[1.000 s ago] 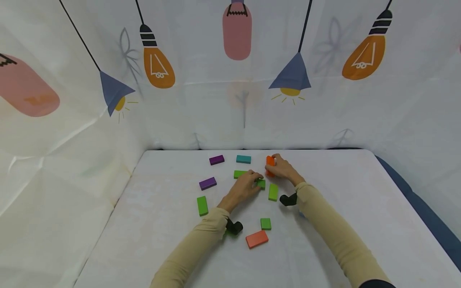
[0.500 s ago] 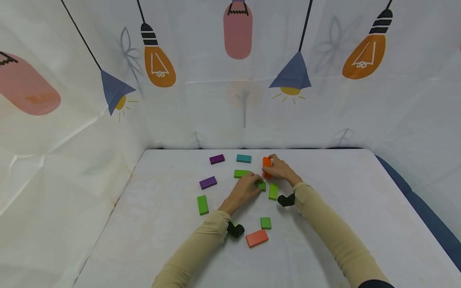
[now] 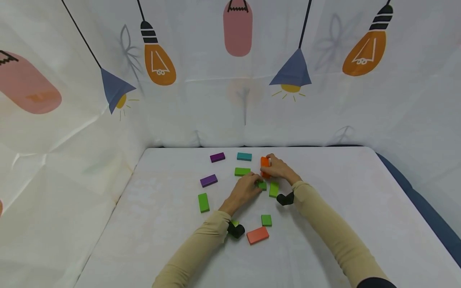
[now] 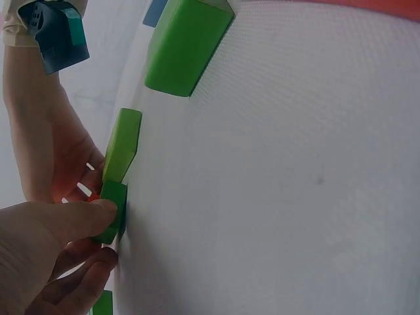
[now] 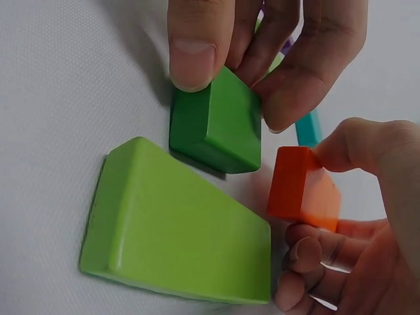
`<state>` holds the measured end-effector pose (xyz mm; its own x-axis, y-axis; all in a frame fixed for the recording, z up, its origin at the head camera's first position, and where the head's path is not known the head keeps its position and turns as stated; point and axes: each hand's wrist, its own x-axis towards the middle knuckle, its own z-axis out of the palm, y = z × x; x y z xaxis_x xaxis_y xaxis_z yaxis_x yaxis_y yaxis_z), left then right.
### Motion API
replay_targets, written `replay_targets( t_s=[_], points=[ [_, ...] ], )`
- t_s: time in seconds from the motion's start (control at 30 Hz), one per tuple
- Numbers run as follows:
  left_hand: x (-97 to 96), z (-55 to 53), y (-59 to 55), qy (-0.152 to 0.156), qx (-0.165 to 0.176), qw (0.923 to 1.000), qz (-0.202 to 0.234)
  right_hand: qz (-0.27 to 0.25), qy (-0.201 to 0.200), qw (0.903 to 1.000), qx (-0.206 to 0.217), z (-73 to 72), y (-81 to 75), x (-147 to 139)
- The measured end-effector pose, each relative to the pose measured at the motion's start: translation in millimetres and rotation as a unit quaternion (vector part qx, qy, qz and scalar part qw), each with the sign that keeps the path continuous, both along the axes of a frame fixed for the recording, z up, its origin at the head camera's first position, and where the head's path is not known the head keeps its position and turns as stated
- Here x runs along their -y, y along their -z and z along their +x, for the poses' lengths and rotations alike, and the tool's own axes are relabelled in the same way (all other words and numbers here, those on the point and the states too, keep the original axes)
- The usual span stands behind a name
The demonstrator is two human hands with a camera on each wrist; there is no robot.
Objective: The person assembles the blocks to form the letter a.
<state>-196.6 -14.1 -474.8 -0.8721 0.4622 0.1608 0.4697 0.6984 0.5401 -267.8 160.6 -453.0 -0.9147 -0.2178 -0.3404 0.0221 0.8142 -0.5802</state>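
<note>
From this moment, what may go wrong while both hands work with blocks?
The orange rectangular block, pinched in the right hand, might knock the small dark-green block that the left hand holds nearby. The yellow-green rectangular block lies close to both, so either hand could perhaps nudge it aside.

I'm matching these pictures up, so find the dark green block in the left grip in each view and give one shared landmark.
Head: the dark green block is right of and below centre, in the left grip.
Left wrist: the dark green block is below left of centre, partly covered by that grip.
Right wrist: the dark green block is just above centre.
Shared landmark: the light green block beside it.
</note>
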Motion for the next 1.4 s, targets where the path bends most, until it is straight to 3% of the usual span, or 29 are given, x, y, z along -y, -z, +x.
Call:
replay_targets(
  t_s=[0.4,0.87,1.4],
  points=[
    [2.2,1.7,2.8,-0.003,-0.002,0.9998,0.017,0.010,-0.009,0.9999,0.006,0.7,-2.1,3],
    [3.7,4.7,7.5,-0.026,-0.011,0.9994,0.019,0.018,-0.010,0.9997,-0.009,0.8,5.8,3],
    [-1.0,4.1,10.4,-0.043,-0.049,0.9979,-0.003,0.036,-0.022,0.9988,-0.024,0.9,9.5,6]
  ],
)
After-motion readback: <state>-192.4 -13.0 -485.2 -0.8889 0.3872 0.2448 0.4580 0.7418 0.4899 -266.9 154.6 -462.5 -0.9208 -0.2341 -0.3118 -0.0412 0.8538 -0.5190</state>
